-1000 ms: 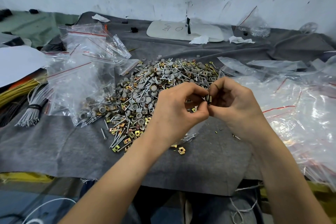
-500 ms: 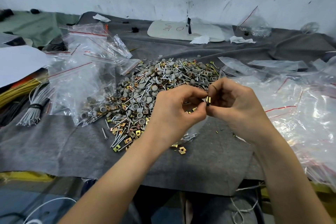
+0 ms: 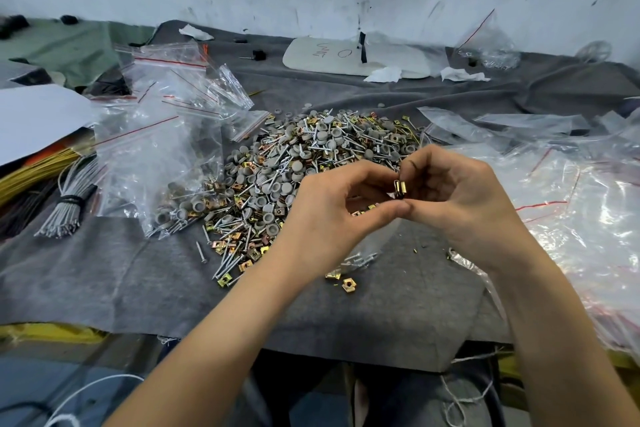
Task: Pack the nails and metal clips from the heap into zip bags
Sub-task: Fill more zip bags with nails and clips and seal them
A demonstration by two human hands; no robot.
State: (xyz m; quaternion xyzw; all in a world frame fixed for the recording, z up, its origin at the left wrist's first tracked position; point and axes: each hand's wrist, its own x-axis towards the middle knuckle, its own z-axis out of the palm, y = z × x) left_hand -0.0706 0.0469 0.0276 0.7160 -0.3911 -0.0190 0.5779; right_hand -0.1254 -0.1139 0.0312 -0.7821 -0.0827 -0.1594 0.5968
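A heap (image 3: 311,163) of nails, grey caps and brass metal clips lies on the grey cloth (image 3: 104,281) in the middle. Just in front of it, my left hand (image 3: 332,215) and my right hand (image 3: 464,204) meet fingertip to fingertip. Both pinch a small stack of metal clips (image 3: 400,188) held upright between them. Under my hands lies a clear zip bag (image 3: 363,255) with a few nails in it, partly hidden by my left wrist. Loose clips (image 3: 348,284) lie near it.
A pile of zip bags (image 3: 166,135), one holding caps and nails, sits on the left. Many clear bags (image 3: 571,204) cover the right. Bundled grey wires (image 3: 69,204) and yellow rods lie far left. A white board (image 3: 353,57) lies by the wall.
Both hands stay together in nearly the same place. The clips between the fingertips have turned, so more of their brass faces shows.
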